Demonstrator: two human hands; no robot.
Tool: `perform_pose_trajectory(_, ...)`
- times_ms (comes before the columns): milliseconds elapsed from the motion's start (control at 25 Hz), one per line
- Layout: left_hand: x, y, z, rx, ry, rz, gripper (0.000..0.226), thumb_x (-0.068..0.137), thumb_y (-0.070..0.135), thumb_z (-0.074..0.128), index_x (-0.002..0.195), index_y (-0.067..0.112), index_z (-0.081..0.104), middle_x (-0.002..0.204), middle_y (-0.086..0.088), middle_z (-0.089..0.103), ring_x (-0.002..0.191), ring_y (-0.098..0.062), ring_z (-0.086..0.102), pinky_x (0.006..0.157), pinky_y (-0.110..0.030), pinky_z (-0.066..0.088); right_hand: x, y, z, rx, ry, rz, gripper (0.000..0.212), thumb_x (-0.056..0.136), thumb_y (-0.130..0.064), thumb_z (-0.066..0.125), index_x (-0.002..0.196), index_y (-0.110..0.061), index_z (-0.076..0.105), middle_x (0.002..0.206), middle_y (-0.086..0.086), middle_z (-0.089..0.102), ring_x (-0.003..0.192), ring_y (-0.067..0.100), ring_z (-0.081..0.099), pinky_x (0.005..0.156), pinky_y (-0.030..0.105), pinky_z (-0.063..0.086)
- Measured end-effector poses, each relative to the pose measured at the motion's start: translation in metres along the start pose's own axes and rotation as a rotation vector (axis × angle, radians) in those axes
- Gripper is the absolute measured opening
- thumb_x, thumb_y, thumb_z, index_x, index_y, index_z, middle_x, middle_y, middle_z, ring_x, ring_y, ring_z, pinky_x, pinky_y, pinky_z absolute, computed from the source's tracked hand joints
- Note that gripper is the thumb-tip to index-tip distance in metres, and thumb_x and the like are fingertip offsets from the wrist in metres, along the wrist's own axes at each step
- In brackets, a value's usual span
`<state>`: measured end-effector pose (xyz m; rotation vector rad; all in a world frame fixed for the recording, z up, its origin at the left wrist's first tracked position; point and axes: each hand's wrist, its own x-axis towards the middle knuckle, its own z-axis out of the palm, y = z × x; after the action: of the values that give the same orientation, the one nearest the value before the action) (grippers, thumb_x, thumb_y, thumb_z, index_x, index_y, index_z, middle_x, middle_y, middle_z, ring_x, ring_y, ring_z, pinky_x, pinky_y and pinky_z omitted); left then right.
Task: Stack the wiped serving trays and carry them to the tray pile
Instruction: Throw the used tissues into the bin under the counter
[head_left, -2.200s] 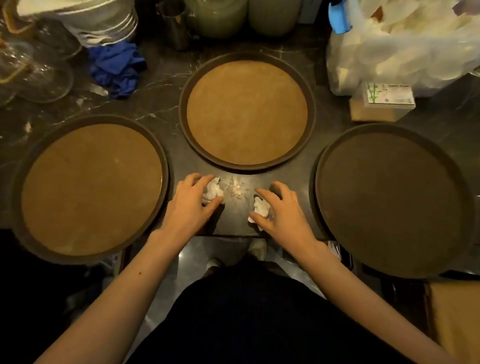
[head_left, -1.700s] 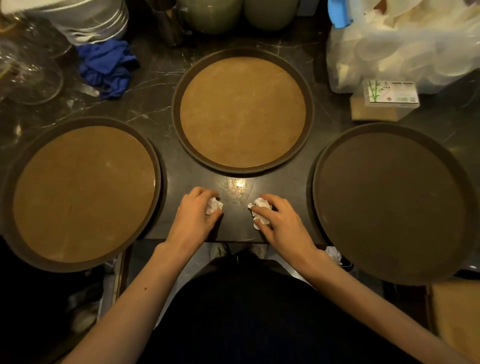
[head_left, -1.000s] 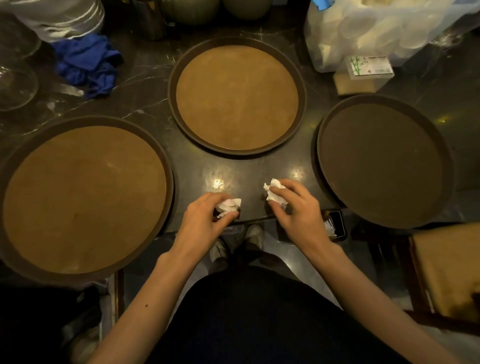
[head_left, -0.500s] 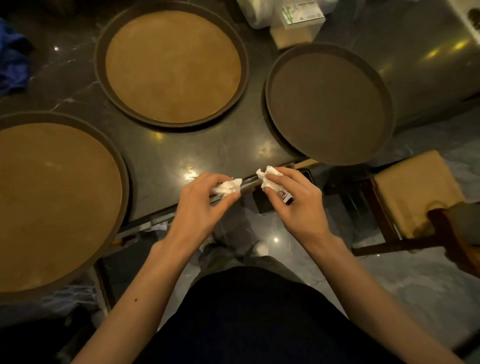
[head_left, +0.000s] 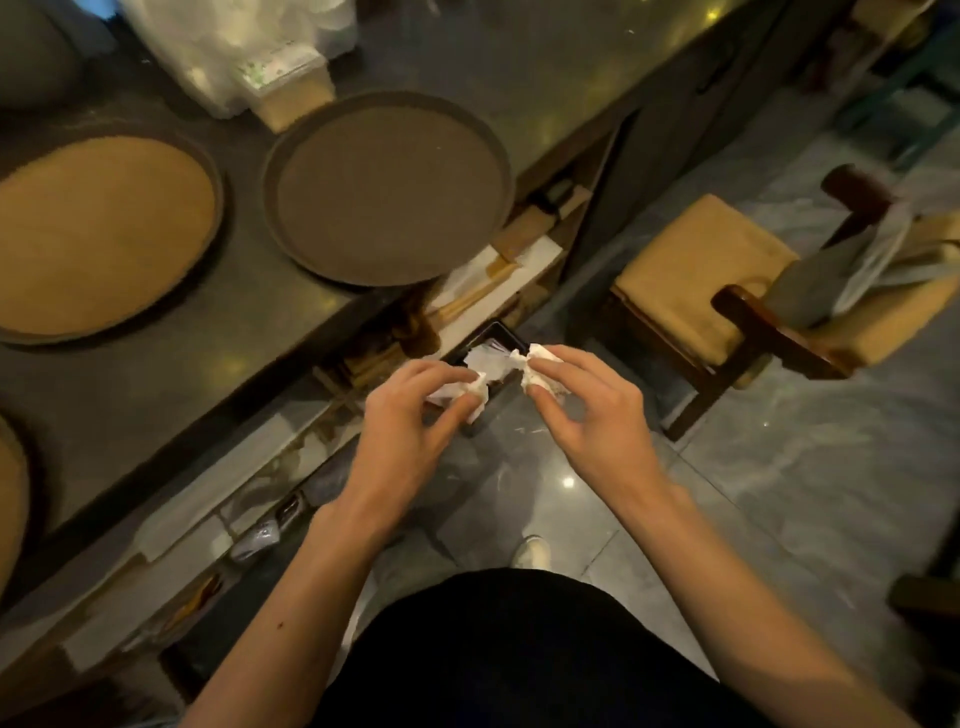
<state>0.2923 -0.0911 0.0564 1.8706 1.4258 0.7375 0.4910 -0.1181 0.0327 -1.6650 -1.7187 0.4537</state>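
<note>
Three round serving trays lie flat on the dark counter (head_left: 156, 374). A dark brown tray (head_left: 387, 189) sits near the counter's edge, a tan-lined tray (head_left: 98, 234) lies left of it, and a sliver of a third tray (head_left: 9, 499) shows at the far left. My left hand (head_left: 410, 421) pinches a crumpled white tissue (head_left: 470, 387). My right hand (head_left: 587, 410) pinches a second white tissue wad (head_left: 537, 364). Both hands are off the counter, over the floor, above a small black bin (head_left: 496, 340) that holds paper.
A wooden chair with a tan cushion (head_left: 696, 275) stands to the right on the marble floor. A plastic bag of white items (head_left: 234, 47) and a small box (head_left: 296, 98) sit behind the trays. Shelves with clutter run under the counter.
I have turned right and stepped back from the counter. Both hands lifted the tissue wads off the counter and carried them out over the black bin. The trays have not moved.
</note>
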Motion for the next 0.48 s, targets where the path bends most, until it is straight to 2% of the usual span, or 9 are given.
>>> perform_pose_trajectory(200,-0.002,0.062,0.063,-0.035,-0.087,0.104,0.022,0.088,0.025,0.066,0.110,0.023,0.070,0.114,0.012,0.062,0.106,0.003,0.058,0.087,-0.016,0.052,-0.043,0.047,-0.068,-0.046,0.133,0.079,0.026,0.089,-0.018,0.071,0.114,-0.012,0.072,0.119,0.003,0.069,0.110,0.014,0.063,0.097,0.024,0.049)
perform_pose_trajectory(360,0.005,0.095,0.087,-0.017,-0.121,0.188,0.022,0.088,0.025,0.066,0.109,0.024,0.069,0.112,0.012,0.062,0.102,0.007,0.056,0.084,-0.014,0.049,-0.063,0.066,-0.101,-0.071,0.216,0.159,0.027,0.088,-0.017,0.072,0.115,-0.012,0.072,0.119,0.004,0.069,0.109,0.015,0.064,0.093,0.033,0.054)
perform_pose_trajectory(480,0.017,0.103,0.094,-0.023,-0.152,0.246,0.021,0.088,0.027,0.065,0.108,0.026,0.069,0.107,0.017,0.061,0.099,0.015,0.053,0.081,-0.012,0.049,-0.068,0.071,-0.113,-0.077,0.263,0.208,0.027,0.087,-0.017,0.073,0.114,-0.013,0.073,0.118,0.004,0.069,0.108,0.015,0.064,0.091,0.033,0.055)
